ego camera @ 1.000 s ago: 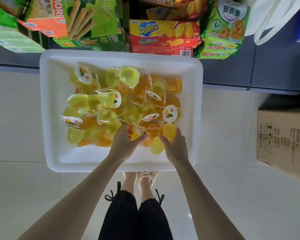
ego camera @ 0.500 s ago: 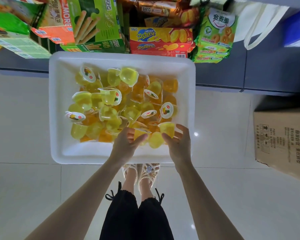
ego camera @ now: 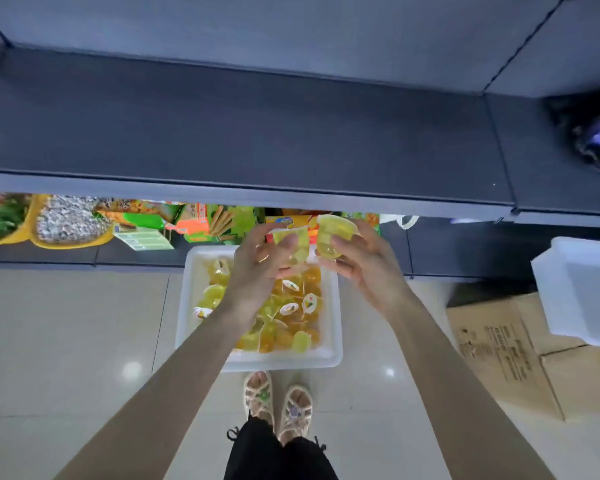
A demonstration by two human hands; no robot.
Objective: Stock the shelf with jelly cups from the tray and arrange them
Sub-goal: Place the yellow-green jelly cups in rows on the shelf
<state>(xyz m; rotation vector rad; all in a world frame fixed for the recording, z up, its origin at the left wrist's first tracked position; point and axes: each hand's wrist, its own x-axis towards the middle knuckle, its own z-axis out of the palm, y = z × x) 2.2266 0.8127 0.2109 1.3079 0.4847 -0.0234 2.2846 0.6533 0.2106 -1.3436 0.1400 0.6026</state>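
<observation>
Grips: your left grip clasps a yellow jelly cup; your right grip clasps a second cup just beside it.
Position: both cups are raised above the tray, near the front edge of the dark shelf.
Tray: it sits on the floor with loose jelly cups heaped inside.
Right side: another white tray rests over cardboard boxes.

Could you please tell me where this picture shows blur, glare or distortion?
Head view: motion blur smears the dark object far right on the shelf; head view: two glare spots sit on the floor tiles; head view: the wide lens faintly bows the shelf edge, and the left hand, right hand and their jelly cups look slightly soft.
</observation>
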